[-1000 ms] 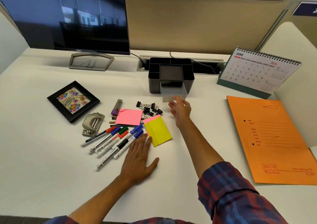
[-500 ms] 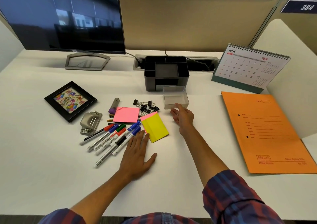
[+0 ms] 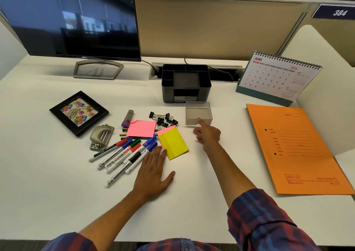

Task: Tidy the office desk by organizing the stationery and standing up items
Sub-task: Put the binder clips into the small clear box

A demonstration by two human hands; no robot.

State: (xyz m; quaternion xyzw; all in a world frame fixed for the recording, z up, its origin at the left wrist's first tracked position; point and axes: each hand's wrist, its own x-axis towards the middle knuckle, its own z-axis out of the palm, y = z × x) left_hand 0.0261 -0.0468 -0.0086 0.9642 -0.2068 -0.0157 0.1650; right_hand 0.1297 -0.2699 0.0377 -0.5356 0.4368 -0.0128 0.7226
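1. One view only, from the head camera looking down. Right hand (image 3: 208, 134) is reaching out, fingers loose, with one fingertip just touching the near edge of the clear drawer tray (image 3: 198, 112). It isn't gripping anything. The tray sits on the desk (image 3: 48, 183) just beyond that hand, right in front of the black organizer (image 3: 186, 85).
2. Left hand (image 3: 153, 175) lies flat, fingers straight, holding nothing. Its fingertips touch the nearest markers (image 3: 124, 151) and the edge of the yellow sticky pad (image 3: 173, 144).
3. Binder clips (image 3: 163, 118) sit left of the right hand, just beside the tray.
4. My guess on handling: that tray looks like thin, stiff plastic, very light and a bit slick, so it'll skate if nudged. Best pinched across a side wall, thumb inside. The clips are small and springy, so scoop several at once.
5. Photo frame (image 3: 78, 112) lies flat, far left of both hands, and probably wants standing up.
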